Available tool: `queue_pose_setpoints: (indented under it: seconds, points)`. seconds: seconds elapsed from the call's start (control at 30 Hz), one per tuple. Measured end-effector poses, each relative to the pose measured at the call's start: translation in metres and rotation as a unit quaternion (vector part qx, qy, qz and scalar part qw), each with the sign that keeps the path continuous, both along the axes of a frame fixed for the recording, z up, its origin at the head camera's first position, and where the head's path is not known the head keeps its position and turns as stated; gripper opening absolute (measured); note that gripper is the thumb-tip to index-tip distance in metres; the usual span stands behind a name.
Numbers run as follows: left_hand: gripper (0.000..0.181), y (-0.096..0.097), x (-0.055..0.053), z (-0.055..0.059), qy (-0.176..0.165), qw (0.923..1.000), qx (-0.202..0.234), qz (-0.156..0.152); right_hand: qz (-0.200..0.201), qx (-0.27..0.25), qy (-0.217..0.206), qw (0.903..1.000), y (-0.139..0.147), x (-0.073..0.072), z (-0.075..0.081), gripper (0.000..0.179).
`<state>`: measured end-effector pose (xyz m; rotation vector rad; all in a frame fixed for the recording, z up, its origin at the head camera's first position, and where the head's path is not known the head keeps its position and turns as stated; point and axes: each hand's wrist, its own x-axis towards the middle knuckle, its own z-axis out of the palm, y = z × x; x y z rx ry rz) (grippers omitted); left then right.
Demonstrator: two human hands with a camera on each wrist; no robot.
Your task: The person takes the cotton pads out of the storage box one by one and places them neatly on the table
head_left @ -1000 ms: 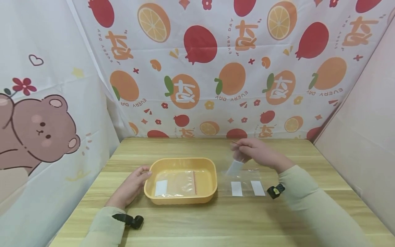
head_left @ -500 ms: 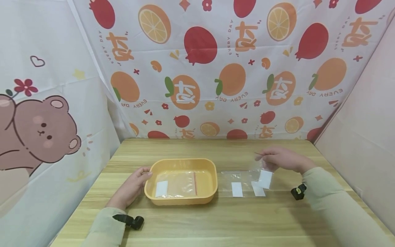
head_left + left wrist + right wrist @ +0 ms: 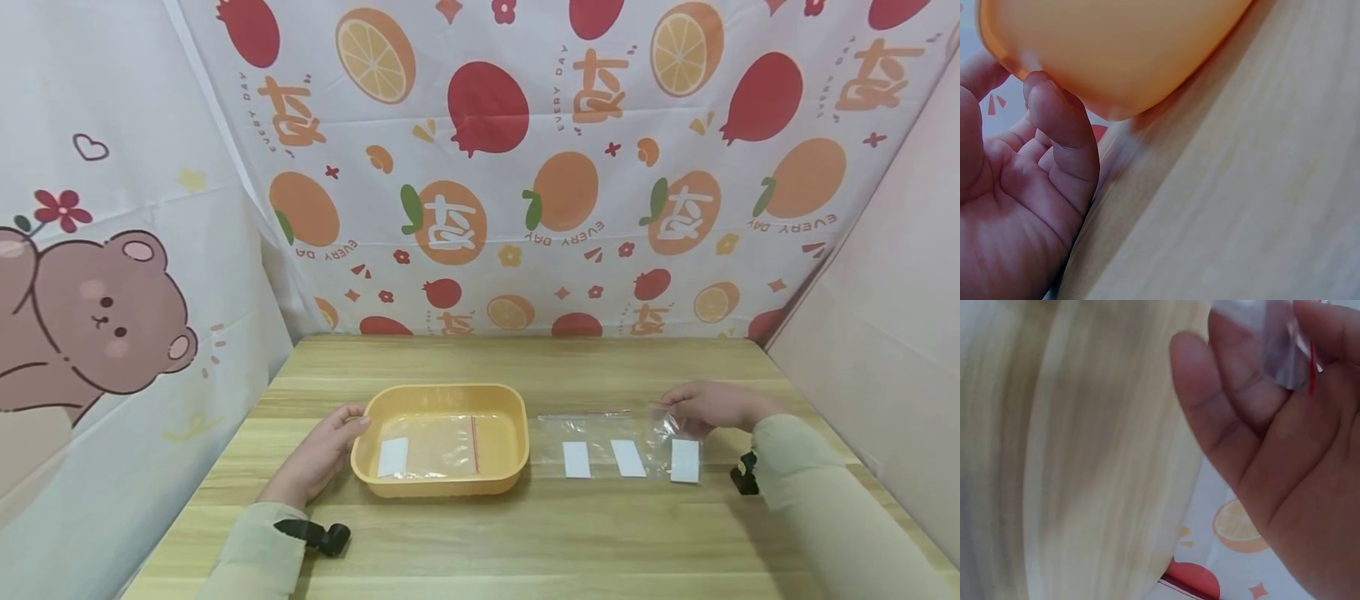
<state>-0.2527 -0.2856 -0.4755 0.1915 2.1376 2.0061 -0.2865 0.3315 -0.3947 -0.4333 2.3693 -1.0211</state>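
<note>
In the head view my left hand (image 3: 324,454) grips the left rim of a yellow plastic tray (image 3: 442,487). The left wrist view has the thumb and fingers at the edge of the tray (image 3: 1129,50). Inside the tray lies a clear zip bag with a red seal line and a white label (image 3: 392,457). On the right, my right hand (image 3: 716,407) pinches the top of another clear zip bag (image 3: 663,425), whose white label (image 3: 685,461) is at its lower end. The right wrist view shows part of that bag (image 3: 1285,359) between thumb and fingers.
Between the tray and the right hand, clear zip bags with white labels (image 3: 576,460) lie flat on the wooden table (image 3: 570,542). A fruit-print cloth (image 3: 510,192) hangs behind the table, and pale cloths flank both sides.
My right hand has moved right and down with its zip bag, from over the bags on the table to a spot right of them. The left hand and the tray stay where they were.
</note>
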Motion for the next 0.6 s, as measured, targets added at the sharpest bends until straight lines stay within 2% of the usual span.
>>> queue_pose_setpoints:
  seconds: [0.1,0.23,0.43,0.6]
  points:
    - [0.05,0.0,-0.001,0.0,0.001,1.0,0.001,-0.001,0.001,0.015,0.017,0.9997,-0.001,-0.002,-0.006,0.031]
    - [0.051,0.0,-0.002,0.001,-0.001,1.0,-0.001,0.0,0.005,0.043,0.066,0.9969,-0.004,-0.004,-0.014,0.029]
    - [0.051,0.001,-0.002,0.001,-0.006,0.9999,-0.012,0.008,0.003,0.097,0.123,0.9876,-0.009,-0.008,-0.022,0.028]
    - [0.05,0.002,-0.001,0.001,-0.006,0.9998,-0.018,0.011,0.008,0.128,0.138,0.9821,-0.01,-0.012,-0.026,0.027]
